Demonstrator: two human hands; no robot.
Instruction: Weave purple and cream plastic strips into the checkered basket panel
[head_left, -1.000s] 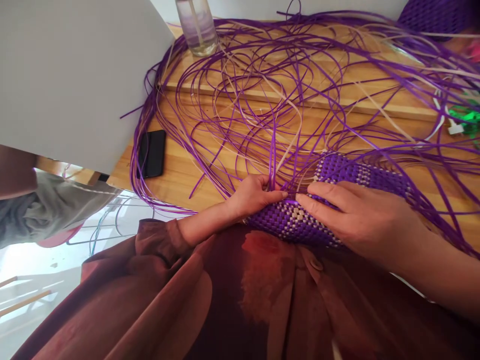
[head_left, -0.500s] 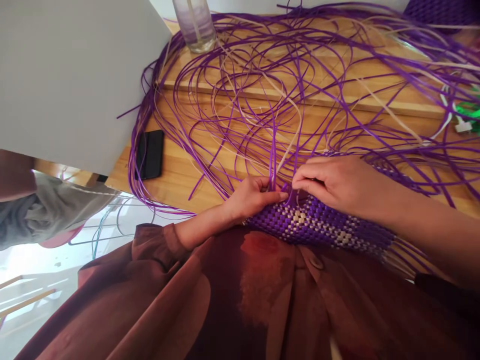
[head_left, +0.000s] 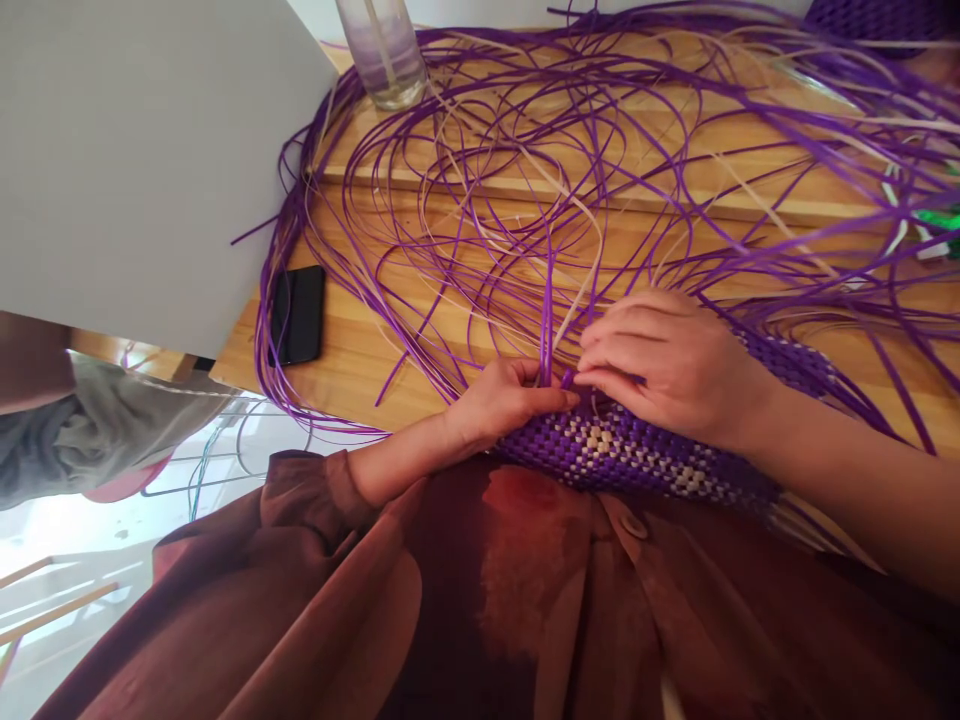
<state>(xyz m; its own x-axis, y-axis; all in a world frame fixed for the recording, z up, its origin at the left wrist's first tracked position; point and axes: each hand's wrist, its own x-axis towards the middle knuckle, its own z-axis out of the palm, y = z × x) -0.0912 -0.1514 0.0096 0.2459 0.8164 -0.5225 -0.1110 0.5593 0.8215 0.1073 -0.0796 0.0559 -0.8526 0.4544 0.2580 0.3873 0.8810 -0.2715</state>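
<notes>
A woven piece of purple strips with a cream pattern [head_left: 637,455] lies at the table's front edge against my clothing. My left hand [head_left: 510,400] pinches its upper edge, thumb on top, where several purple strips [head_left: 547,310] stand up beside the fingers. Close to its right, my right hand [head_left: 660,365] bends over the weave with thumb and fingertips closed together at a purple strip. The fingers partly hide that strip. Long loose purple and cream strips [head_left: 480,190] run out from the weave in tangled loops over the wooden table.
A black phone [head_left: 300,315] lies at the left under some strips. Behind it stands a clear bottle [head_left: 386,60] by a grey panel [head_left: 150,160]. White and green cables [head_left: 934,232] sit at the far right. Another person's leg [head_left: 97,420] shows at the left edge.
My right hand has turned, its fingers more spread and its back raised, while staying by the same edge. The left hand keeps its hold. The whole view has shifted slightly.
</notes>
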